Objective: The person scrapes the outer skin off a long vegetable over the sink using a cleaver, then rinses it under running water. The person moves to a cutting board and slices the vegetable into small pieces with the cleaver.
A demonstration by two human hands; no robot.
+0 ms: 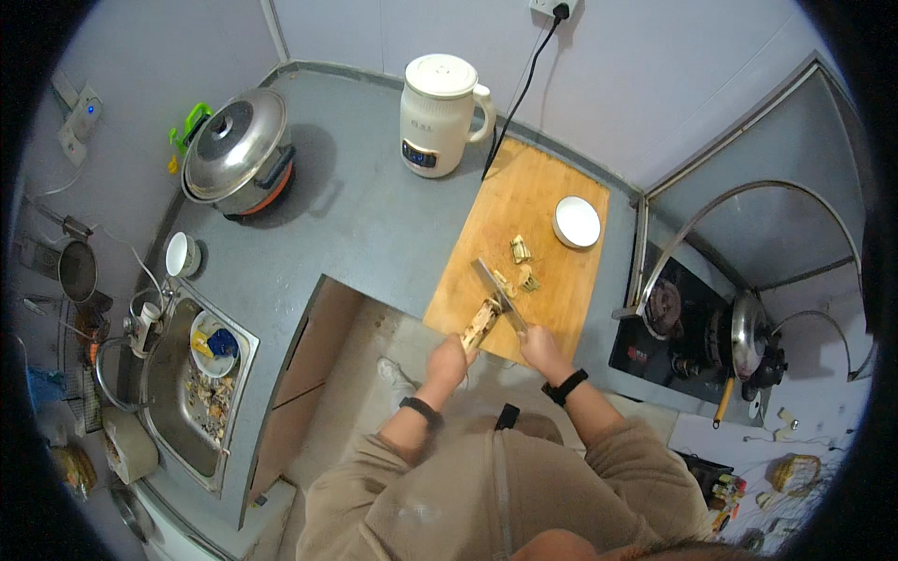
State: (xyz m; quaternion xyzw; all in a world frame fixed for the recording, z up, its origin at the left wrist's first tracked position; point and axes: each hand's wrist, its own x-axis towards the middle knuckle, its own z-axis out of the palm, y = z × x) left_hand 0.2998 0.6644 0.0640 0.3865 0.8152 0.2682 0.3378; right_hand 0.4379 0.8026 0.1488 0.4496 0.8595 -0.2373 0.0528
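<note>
My left hand (449, 362) grips a long, pale, brown-marked piece of food (481, 324), perhaps a root or stem, at the near edge of a wooden cutting board (449, 294). In my right hand (544, 350) is the handle of a kitchen knife (499, 294), its broad metal blade lying across the far end of that piece. Cut chunks (520, 249) of pale food with dark streaks lie on the board beyond and beside the blade. Farther back on the board stands a small white bowl (577, 221).
A white electric kettle-like appliance (438, 116) stands behind the board, near a black cord. At the left are a lidded steel pot (238, 154), a small cup (182, 254) and a sink (172, 393) holding a bowl and food scraps. A gas stove (673, 343) with a pan is at the right.
</note>
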